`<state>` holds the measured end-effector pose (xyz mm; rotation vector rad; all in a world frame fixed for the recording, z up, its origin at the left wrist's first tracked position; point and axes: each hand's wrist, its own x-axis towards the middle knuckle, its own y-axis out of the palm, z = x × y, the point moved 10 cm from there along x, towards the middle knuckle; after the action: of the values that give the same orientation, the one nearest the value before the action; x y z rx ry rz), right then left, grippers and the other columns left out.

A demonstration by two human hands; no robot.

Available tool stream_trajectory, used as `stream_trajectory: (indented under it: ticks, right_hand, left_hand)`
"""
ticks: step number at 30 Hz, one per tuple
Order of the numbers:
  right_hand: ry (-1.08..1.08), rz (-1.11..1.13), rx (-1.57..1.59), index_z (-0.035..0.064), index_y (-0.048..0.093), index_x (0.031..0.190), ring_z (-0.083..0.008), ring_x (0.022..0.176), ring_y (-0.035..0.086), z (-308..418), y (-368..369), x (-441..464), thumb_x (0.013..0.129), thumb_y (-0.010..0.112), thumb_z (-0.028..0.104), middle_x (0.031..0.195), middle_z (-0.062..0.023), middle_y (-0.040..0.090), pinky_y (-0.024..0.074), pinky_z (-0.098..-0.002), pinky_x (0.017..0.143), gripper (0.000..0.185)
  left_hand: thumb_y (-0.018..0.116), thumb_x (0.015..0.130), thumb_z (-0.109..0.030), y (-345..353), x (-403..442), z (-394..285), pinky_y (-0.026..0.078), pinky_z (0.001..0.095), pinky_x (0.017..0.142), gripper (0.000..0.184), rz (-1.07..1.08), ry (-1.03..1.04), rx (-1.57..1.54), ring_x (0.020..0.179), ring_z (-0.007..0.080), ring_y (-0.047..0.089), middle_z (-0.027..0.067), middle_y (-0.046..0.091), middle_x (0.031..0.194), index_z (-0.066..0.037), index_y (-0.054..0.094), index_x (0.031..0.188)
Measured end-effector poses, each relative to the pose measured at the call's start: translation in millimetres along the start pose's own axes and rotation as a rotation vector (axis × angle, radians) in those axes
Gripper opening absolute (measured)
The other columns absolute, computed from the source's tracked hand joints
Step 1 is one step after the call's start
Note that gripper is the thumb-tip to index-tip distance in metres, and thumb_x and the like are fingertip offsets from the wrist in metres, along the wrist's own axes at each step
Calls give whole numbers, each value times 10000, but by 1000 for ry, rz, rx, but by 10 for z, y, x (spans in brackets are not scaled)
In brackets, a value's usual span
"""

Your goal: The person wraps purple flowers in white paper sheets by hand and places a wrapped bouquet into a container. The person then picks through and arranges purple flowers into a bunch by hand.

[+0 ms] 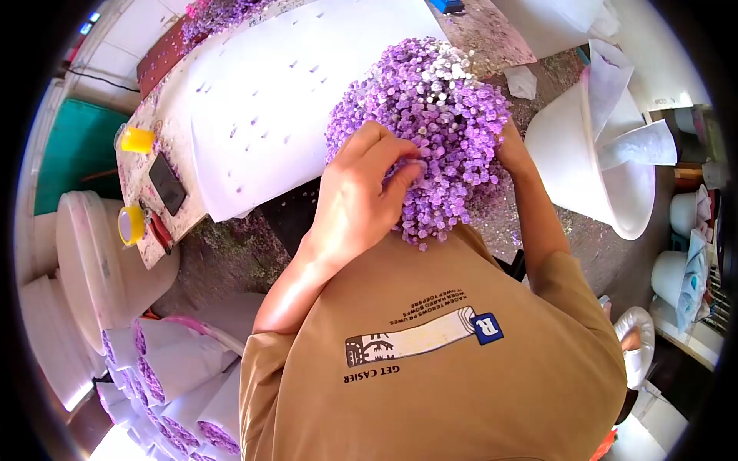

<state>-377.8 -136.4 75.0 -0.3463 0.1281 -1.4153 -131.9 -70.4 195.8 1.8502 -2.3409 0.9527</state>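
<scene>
A big round bunch of purple baby's breath (461, 165), with a white patch of blossoms near its top, is held up close in front of my chest. My right hand (511, 150) grips the bunch at its right side, and most of its fingers are hidden behind the blossoms. At the left of the bunch, my left hand (361, 184) is closed, thumb and fingers pinching at the small purple blossoms. The stems are out of sight. Behind the bunch, a large white sheet (261, 115) lies on the table, sprinkled with loose purple florets.
On the table's left end lie a phone (167, 184), two yellow tape rolls (137, 140) and a red-handled tool (160, 232). Several paper-wrapped purple bunches (177, 369) are stacked at lower left. A white tub (565, 146) holding paper stands at right. More purple flowers (219, 19) lie at the back.
</scene>
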Motion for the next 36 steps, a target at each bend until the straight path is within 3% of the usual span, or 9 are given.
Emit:
stream_trajectory:
  ticks: [3, 7, 9, 12, 19, 25, 28, 33, 36]
  right_hand:
    - [68, -17, 41, -18, 519, 1405, -240, 1311, 516, 50, 2, 16, 889, 731, 460, 1403, -128, 583, 362, -386, 1135, 734]
    - [91, -15, 53, -24, 507, 1411, -242, 1311, 518, -83, -23, 18, 881, 716, 304, 1403, -127, 586, 355, -378, 1140, 657]
    - [122, -7, 42, -24, 502, 1415, -246, 1314, 516, -114, 24, 28, 882, 716, 310, 1406, -128, 583, 351, -378, 1143, 664]
    - [31, -9, 29, -24, 488, 1432, -256, 1347, 487, -135, 25, 81, 877, 715, 471, 1429, -140, 556, 322, -388, 1162, 778]
    - [28, 4, 97, -23, 489, 1434, -253, 1349, 486, -188, 11, 69, 871, 719, 520, 1436, -130, 554, 320, -389, 1165, 815]
    - [42, -9, 70, -22, 514, 1413, -237, 1323, 508, -130, -8, 25, 877, 714, 308, 1397, -119, 587, 325, -375, 1161, 660]
    - [101, -27, 74, -27, 544, 1375, -231, 1302, 524, -132, 2, 28, 831, 635, 63, 1379, -113, 600, 351, -372, 1141, 559]
    - [51, -11, 80, -32, 548, 1364, -231, 1271, 547, -188, -40, 3, 888, 703, 215, 1357, -119, 612, 376, -378, 1119, 558]
    - [97, -13, 102, -31, 552, 1362, -232, 1273, 545, -155, -15, 1, 906, 721, 301, 1357, -120, 611, 378, -379, 1118, 589]
  left_hand:
    - [709, 824, 31, 69, 30, 177, 497, 380, 721, 104, 7, -47, -21, 793, 327, 617, 148, 586, 865, 8, 655, 910]
    - [609, 963, -3, -171, -161, 525, 478, 307, 712, 30, -217, -253, -335, 744, 170, 563, 66, 631, 880, -13, 613, 991]
    - [494, 1032, -9, -143, -271, 643, 442, 231, 688, 108, -116, -440, -587, 769, 91, 540, 50, 627, 880, 13, 586, 1085]
    - [577, 987, -1, -86, -357, 576, 486, 242, 687, 113, -77, -417, -392, 740, 85, 571, 34, 655, 862, 8, 648, 1074]
    - [647, 959, -32, 100, -328, 479, 455, 243, 637, 77, 77, -365, -131, 721, 63, 551, 11, 637, 837, 4, 654, 1027]
    - [516, 982, -60, 24, -212, 762, 366, 213, 580, 119, -78, -550, -925, 646, 54, 447, 30, 628, 886, -6, 597, 1050]
    - [533, 961, -71, 25, -83, 929, 355, 226, 571, 173, -26, -603, -778, 648, 72, 457, 73, 624, 910, 26, 645, 1049]
    - [688, 900, 3, 80, 129, 656, 396, 229, 624, 127, 59, -206, -218, 718, 52, 493, -2, 613, 899, 5, 704, 1026]
    - [709, 856, 67, 168, 109, 632, 402, 242, 633, 146, 76, -192, -156, 702, 72, 484, 11, 577, 875, 14, 691, 991]
